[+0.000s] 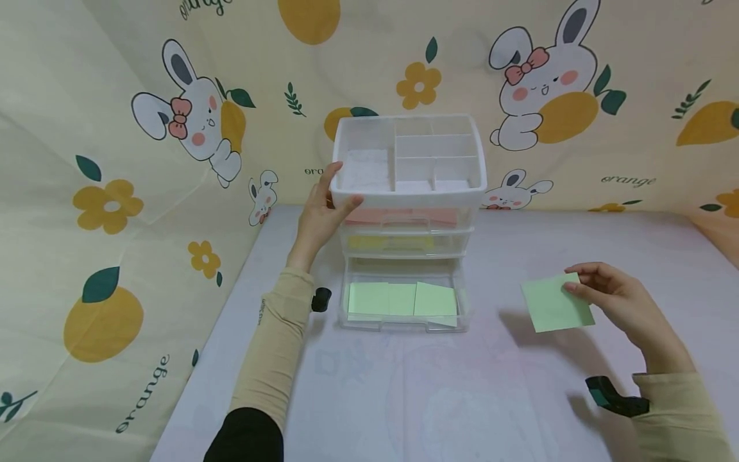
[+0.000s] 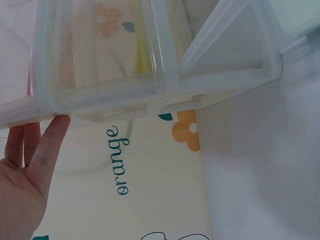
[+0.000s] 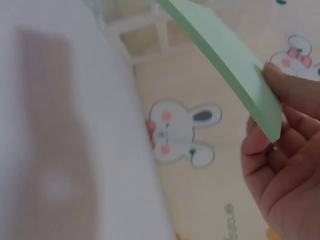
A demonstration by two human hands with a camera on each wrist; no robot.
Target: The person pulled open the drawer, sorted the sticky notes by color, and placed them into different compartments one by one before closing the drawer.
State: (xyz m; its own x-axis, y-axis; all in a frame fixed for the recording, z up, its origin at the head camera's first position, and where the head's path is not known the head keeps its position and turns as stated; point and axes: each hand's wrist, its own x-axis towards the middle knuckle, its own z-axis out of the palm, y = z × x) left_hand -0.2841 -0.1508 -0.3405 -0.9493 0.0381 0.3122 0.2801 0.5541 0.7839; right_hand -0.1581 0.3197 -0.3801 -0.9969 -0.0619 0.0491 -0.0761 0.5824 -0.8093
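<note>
A white plastic drawer organizer (image 1: pixel 408 200) stands near the back of the table, with a divided tray on top. My left hand (image 1: pixel 320 215) grips its upper left corner, thumb on the front and fingertips at the side rim. The bottom drawer (image 1: pixel 404 326) is pulled out and has light green sticky note pads (image 1: pixel 401 299) lying side by side in it. To the right, my right hand (image 1: pixel 626 308) pinches another green sticky note pad (image 1: pixel 557 303) above the table, thumb on one face. Its thickness shows in the right wrist view, where the pad (image 3: pixel 225 60) is tilted.
Above the pulled-out drawer, a closed drawer (image 1: pixel 389 242) shows something yellow, and the one over it (image 1: pixel 401 217) something pink. The table (image 1: pixel 439 398) has a pale cover. Behind and to the left hangs a cream cloth (image 1: pixel 369 70) printed with rabbits and oranges.
</note>
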